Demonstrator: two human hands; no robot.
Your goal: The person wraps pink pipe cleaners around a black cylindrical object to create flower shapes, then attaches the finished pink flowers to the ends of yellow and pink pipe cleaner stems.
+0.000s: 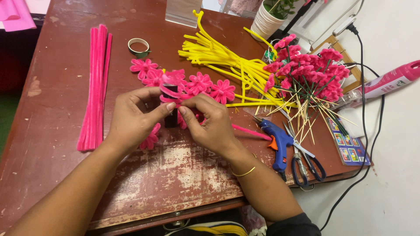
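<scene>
My left hand [131,120] and my right hand [210,122] meet over the middle of a worn red-brown table [57,78]. Between their fingertips is a pink pipe cleaner [171,94] coiled in loops around a small dark cylinder [171,118]. Both hands pinch the pink coil at its top. A loose end of the pink pipe cleaner [251,131] trails right from under my right hand. Finished pink pipe-cleaner flowers [199,83] lie just beyond the hands, and one more flower [151,139] lies under my left palm.
A bundle of straight pink pipe cleaners [94,87] lies at the left. Yellow pipe cleaners [218,57], pink flowers on sticks [306,70], a blue glue gun [278,142], scissors [306,161], a tape roll [138,46] and a white plant pot [269,19] are around.
</scene>
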